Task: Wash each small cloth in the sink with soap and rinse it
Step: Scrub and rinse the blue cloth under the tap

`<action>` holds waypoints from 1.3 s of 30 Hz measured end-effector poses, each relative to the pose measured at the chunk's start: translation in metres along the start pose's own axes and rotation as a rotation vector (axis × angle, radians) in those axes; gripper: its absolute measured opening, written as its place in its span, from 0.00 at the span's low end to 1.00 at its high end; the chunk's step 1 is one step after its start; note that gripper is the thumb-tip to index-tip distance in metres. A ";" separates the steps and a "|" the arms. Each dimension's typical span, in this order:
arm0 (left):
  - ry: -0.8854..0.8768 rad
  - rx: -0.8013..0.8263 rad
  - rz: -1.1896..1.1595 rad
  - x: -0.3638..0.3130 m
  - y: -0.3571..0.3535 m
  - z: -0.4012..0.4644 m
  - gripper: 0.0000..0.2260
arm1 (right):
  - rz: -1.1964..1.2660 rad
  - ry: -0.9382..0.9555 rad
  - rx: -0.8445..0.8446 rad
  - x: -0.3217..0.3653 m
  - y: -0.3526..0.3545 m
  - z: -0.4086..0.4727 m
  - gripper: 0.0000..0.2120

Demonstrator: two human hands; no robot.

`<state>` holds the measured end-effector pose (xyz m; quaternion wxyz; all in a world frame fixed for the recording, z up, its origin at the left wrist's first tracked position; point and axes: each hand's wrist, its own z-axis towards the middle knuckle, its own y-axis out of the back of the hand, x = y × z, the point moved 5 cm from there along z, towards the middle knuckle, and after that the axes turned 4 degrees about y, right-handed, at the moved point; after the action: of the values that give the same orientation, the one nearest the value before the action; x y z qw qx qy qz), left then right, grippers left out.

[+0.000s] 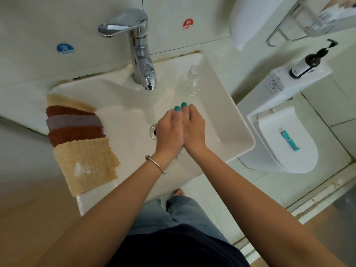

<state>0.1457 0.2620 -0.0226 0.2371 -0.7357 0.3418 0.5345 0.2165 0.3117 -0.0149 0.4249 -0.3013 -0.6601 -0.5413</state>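
Observation:
My left hand (pixel 169 132) and my right hand (pixel 195 128) are pressed palm to palm over the white sink (pixel 237 135), just right of the drain (pixel 153 132). Their fingers are fairly straight and point away from me. A small bluish-grey scrap, perhaps a cloth (pixel 178 153), peeks out below the wrists; most of it is hidden. Several small cloths overlap on the sink's left rim: beige (pixel 71 102), brown (pixel 67 111), grey-purple (pixel 74 121), brown (pixel 76 134) and a large beige one (pixel 86 162) with a white patch. No water runs from the chrome faucet (pixel 138 45).
A clear open plastic bottle (pixel 187 87) lies in the basin beyond my fingertips. Right of the sink stands a toilet (pixel 273 155) with a teal tube (pixel 289 140) on its lid and a dark pump bottle (pixel 306 64) on its tank. A white dispenser (pixel 248 20) hangs on the wall.

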 end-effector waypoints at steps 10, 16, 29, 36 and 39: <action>0.034 0.020 -0.086 -0.005 0.003 0.017 0.17 | -0.076 0.132 0.040 0.012 0.001 -0.017 0.15; -0.049 0.108 0.029 -0.002 -0.007 -0.005 0.14 | -0.049 0.030 -0.003 0.005 0.012 0.001 0.18; 0.053 0.039 -0.084 -0.026 -0.014 0.007 0.17 | -0.210 0.215 0.069 0.024 0.025 -0.013 0.16; 0.074 -0.035 -0.123 -0.018 0.007 0.006 0.17 | -0.192 0.315 0.191 0.028 0.007 -0.024 0.13; -0.014 0.025 -0.084 -0.028 0.004 -0.004 0.15 | -0.124 0.215 0.110 0.033 0.007 0.002 0.15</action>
<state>0.1392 0.2637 0.0054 0.2711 -0.7425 0.3155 0.5250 0.2071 0.3136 0.0171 0.4750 -0.1762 -0.6568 -0.5585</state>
